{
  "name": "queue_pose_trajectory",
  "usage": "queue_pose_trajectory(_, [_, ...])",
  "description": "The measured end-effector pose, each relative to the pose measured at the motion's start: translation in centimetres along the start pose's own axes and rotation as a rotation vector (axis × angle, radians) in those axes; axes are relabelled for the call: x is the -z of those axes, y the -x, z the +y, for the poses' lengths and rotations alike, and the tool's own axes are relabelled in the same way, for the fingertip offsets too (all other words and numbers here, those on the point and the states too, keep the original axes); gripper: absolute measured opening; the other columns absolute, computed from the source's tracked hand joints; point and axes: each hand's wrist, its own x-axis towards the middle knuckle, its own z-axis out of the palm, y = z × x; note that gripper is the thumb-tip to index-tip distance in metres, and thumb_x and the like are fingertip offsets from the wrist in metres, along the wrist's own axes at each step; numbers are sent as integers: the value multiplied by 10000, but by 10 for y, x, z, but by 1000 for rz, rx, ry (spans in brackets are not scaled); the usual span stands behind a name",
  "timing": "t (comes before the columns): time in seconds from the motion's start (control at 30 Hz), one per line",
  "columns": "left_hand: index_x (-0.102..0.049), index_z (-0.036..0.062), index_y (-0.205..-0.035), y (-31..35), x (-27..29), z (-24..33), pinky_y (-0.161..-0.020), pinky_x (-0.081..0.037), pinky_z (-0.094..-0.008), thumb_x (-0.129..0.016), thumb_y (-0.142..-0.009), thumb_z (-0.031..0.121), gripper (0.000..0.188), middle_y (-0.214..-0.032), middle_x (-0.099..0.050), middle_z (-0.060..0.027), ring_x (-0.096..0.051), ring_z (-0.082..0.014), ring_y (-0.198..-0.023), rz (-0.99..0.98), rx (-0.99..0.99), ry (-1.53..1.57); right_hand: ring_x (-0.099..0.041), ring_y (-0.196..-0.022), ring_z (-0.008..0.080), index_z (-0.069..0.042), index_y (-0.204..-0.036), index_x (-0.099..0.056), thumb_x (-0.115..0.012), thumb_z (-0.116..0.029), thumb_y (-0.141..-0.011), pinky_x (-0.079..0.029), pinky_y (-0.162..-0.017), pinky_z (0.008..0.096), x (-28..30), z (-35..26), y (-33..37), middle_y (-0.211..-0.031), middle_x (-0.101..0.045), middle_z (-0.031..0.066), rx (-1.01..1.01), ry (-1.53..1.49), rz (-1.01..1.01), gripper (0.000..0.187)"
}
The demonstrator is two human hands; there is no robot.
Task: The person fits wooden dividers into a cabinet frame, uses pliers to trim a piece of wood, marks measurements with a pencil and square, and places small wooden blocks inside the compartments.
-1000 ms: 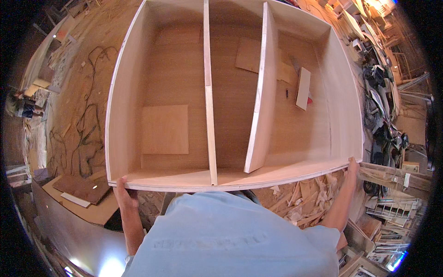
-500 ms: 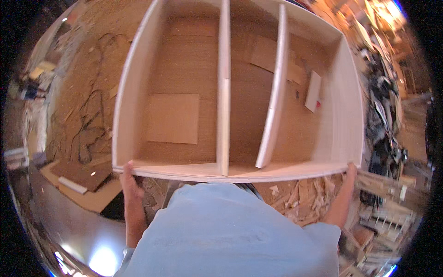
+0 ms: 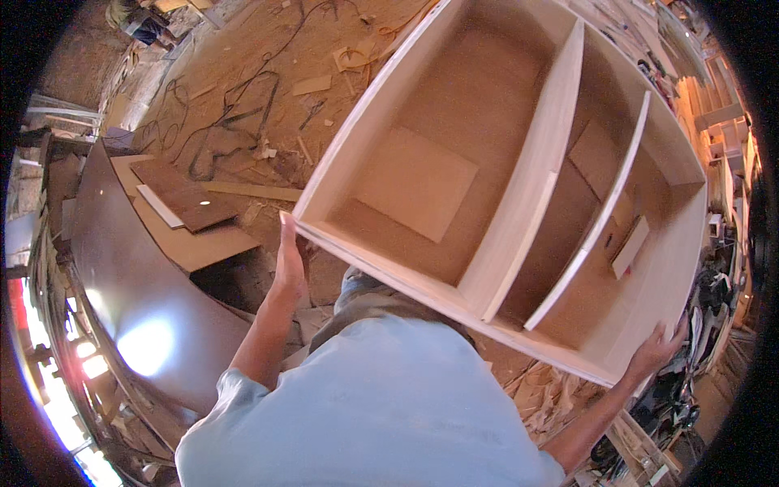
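A large open wooden cabinet box [image 3: 389,261] is tilted in front of me, its near edge sloping down to the right. Two upright dividers, a wider one [image 3: 527,203] and a thinner one [image 3: 604,215], split it into three compartments. Inside the left compartment lies a loose rectangular panel [image 3: 418,183]; a small pale block [image 3: 630,246] rests in the right one. My left hand [image 3: 290,264] grips the near left corner, thumb up at the rim. At the near right corner, my right hand [image 3: 656,351] is closed over the side wall. Fingers underneath are hidden.
Left of me stands a large shiny brown sheet [image 3: 122,243], with dark board pieces [image 3: 182,195] and a white strip [image 3: 160,206] beside it. Dark cable [image 3: 235,122] tangles across the dirt floor. Wood scraps [image 3: 544,398] lie below the box. Another person [image 3: 146,24] is at far left.
The box has turned clockwise and shifted right, its near right corner now lower and closer. My right hand has moved right and down with it; my left hand has moved right and up.
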Motion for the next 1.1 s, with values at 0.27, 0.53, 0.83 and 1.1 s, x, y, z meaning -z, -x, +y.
queue_pose_trajectory(0.27, [-553, 11, -1404, -77, 46, -33, -1134, -375, -392, -240, -1032, 710, 851, -1354, -603, -163, -536, -262, -1287, -250, 57, -423, -637, -1149, 376, -28, -1379, -552, -708, -180, -895, -510, -976, 453, -111, -375, 68, -1291, -636, 239, 817, -135, -1316, 530])
queue_pose_trajectory(0.53, [-433, -24, -1496, -136, 56, -72, -1180, -306, -428, -393, -975, 736, 923, -1495, -488, -212, -430, -330, -1404, -738, -162, -410, -189, -1534, 418, 24, -1586, -206, -874, -653, -618, -305, -1209, 530, -389, -355, 161, -1645, -226, 255, 614, 342, -1156, 1357])
queue_pose_trajectory(0.83, [-260, 7, -1577, -112, 61, -62, -1212, -276, -480, -831, -778, 448, 1077, -1553, -402, -254, -372, -425, -1441, -557, -564, -795, -453, -1396, 411, -16, -1514, -382, -860, -702, -585, -420, -1124, 508, -401, -383, 147, -1538, -436, 248, 594, 431, -1231, 1250])
queue_pose_trajectory(1.1, [-279, -14, -1558, -86, 66, -20, -1197, -315, -453, -762, -862, 446, 964, -1562, -411, -228, -392, -352, -1462, -547, -389, -196, -636, -1170, 433, 29, -1240, -653, -476, -625, -992, -463, -1043, 481, -433, -344, 126, -1171, -683, 305, 537, 88, -1341, 721])
